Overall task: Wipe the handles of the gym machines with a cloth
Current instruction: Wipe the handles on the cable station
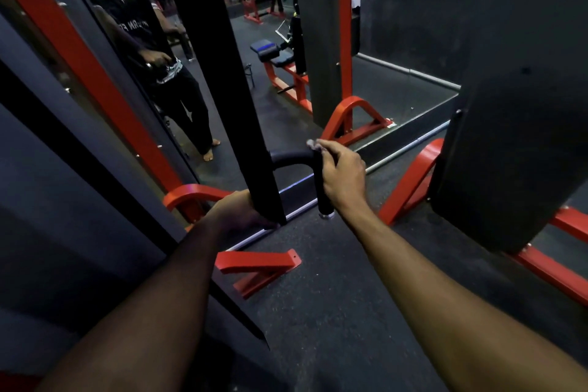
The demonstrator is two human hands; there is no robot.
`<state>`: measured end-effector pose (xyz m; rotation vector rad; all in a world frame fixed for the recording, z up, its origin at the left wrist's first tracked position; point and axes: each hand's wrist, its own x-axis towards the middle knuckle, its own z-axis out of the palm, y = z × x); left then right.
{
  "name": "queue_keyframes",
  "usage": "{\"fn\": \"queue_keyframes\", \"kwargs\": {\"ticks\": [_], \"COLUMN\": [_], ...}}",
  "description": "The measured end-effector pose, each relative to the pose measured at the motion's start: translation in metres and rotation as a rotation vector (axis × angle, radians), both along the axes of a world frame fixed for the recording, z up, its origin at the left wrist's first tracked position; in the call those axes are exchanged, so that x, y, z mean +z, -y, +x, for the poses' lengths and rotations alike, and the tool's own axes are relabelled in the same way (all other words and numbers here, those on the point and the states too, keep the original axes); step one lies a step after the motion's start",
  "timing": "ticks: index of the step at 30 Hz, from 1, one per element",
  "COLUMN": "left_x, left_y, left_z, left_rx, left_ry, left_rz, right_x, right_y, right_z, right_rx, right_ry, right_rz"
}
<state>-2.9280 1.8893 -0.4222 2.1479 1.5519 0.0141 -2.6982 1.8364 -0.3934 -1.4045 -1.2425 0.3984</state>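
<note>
- Centrally, right hand (342, 173) curled round the upright black handle (321, 181), fingers wrapped on its upper part, chrome end cap showing below at 6 o'clock of the fist.
- Pale scrap of cloth (313, 145) peeking out above the knuckles at 11 o'clock of the hand, pinched against the grip; most of it hidden inside the fist.
- Left hand (241, 212) clasped round the black upright post (229, 79) at 8 o'clock of the handle, bracing the machine.
- Handle joined to the post by a short curved black arm at 10 o'clock of the right hand.
- Mirror (397, 51) behind, at 12 o'clock, reflecting a standing figure and red frames; red floor bracket (261, 267) on the rubber floor at 6 o'clock of the left hand.
- Likely risks: cloth bunched too small in the fist, leaving the lower grip and end cap unwiped; bare palm rather than cloth sliding on the rubber; handle swinging if the bracing hold loosens.
</note>
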Motion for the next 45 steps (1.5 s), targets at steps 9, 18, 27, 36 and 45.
{"fn": "queue_keyframes", "kwargs": {"ticks": [9,18,27,36,45], "left_x": [-0.01,-0.014,-0.01,-0.013,-0.014], "left_y": [-0.004,-0.005,0.001,-0.004,-0.007], "left_z": [-0.004,-0.004,0.0,-0.002,-0.003], "left_rx": [-0.019,0.031,0.004,0.027,0.006], "left_ry": [0.003,-0.003,-0.015,-0.03,-0.017], "left_rz": [0.01,0.011,0.012,0.015,0.025], "right_x": [-0.059,-0.088,-0.083,-0.002,0.001], "right_y": [0.012,0.012,-0.005,-0.021,0.002], "right_z": [0.001,0.015,0.032,0.035,0.003], "right_rx": [-0.126,0.028,0.169,0.199,0.045], "right_ry": [0.006,-0.053,-0.098,-0.042,0.049], "right_rz": [-0.135,-0.445,-0.506,-0.329,-0.035]}}
